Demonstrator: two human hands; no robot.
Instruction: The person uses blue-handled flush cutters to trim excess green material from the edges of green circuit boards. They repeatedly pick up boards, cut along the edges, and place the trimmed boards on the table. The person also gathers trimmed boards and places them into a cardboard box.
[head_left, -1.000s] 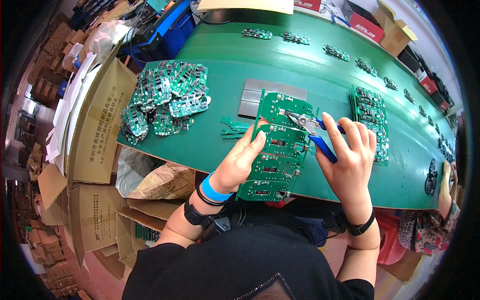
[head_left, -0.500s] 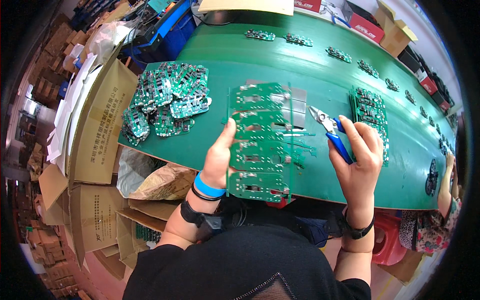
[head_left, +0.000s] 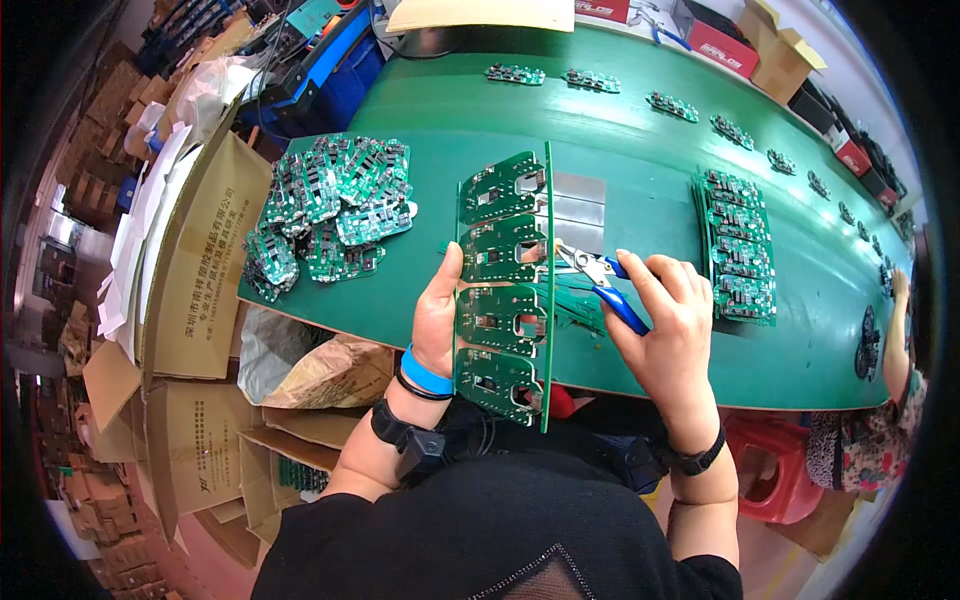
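My left hand (head_left: 437, 315) grips a green circuit board panel (head_left: 500, 320) by its left edge and holds it up, tilted, over the near edge of the table. Several joined boards make up the panel, with a narrow strip running down its right side. Wrapped round the blue handles of a pair of cutting pliers (head_left: 605, 278) is my right hand (head_left: 668, 315). The pliers' jaws are right beside the strip, partly behind its edge; whether they touch it I cannot tell. Cut green strips (head_left: 580, 305) lie on the table behind the panel.
A heap of separated circuit boards (head_left: 335, 195) lies at the left. To the right stands a stack of board panels (head_left: 740, 250). Single boards (head_left: 672, 106) line the green belt (head_left: 480, 105) beyond. Cardboard boxes (head_left: 200, 285) border the left; another person's arm (head_left: 897, 335) is at far right.
My left hand has tilted the panel so its right strip now stands edge-on. My right hand has brought the pliers leftward and down to that strip.
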